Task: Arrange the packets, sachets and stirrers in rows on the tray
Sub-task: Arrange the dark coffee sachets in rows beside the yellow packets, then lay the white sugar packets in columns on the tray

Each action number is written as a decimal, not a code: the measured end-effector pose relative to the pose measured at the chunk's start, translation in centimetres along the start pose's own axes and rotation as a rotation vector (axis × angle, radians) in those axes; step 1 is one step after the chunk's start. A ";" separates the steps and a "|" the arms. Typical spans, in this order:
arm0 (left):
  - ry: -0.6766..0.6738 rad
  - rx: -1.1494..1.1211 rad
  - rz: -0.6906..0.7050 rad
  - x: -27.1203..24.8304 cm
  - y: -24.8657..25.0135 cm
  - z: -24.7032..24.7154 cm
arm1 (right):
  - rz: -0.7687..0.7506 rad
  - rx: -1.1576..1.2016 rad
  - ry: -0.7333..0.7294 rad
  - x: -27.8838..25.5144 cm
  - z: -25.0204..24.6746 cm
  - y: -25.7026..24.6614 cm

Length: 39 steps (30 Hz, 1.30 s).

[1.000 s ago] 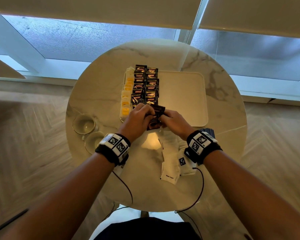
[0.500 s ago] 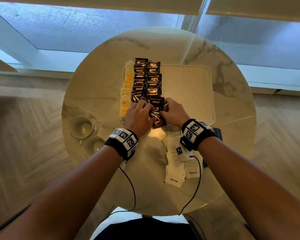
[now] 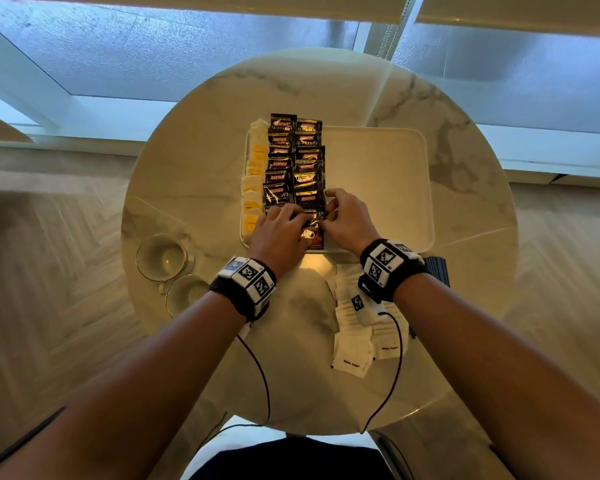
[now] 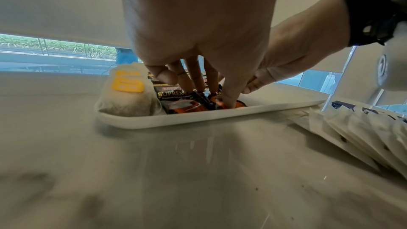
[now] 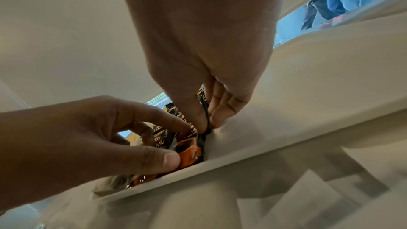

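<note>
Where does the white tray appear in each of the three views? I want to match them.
Head: the tray lies in the centre, on the round table.
Left wrist: the tray crosses the middle, near rim toward the camera.
Right wrist: the tray runs diagonally across the lower half.
Shared landmark: the dark coffee packets on it.

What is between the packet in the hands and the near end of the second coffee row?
Nothing visible. The left hand and right hand hold the packet already down there, by the tray's near rim.
</note>
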<state>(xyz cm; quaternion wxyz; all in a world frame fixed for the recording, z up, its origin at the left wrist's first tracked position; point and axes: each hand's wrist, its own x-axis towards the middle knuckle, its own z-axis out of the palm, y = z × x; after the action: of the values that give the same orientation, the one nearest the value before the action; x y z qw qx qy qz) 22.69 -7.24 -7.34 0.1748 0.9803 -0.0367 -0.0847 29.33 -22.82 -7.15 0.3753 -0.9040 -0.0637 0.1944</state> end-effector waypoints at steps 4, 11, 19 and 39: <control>-0.013 -0.010 0.002 -0.2 -0.1 0.2 | -0.027 -0.018 0.003 0.0 0.1 0.0; 0.050 -0.060 0.032 -1.2 0.5 -0.2 | -0.029 -0.029 -0.002 -1.6 -1.5 -0.2; -0.036 -0.080 0.308 -8.2 2.2 0.4 | -0.050 0.021 -0.025 -8.1 -3.8 1.3; -0.124 -0.136 0.224 -17.3 8.2 6.6 | 0.050 0.095 -0.129 -21.2 -3.2 9.3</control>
<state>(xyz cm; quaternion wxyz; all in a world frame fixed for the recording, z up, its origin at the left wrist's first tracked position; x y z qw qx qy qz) 4.16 -15.38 -7.98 0.2465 0.9488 -0.1509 -0.1271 10.93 -37.02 -5.17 0.4081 -0.8720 -0.0559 0.2645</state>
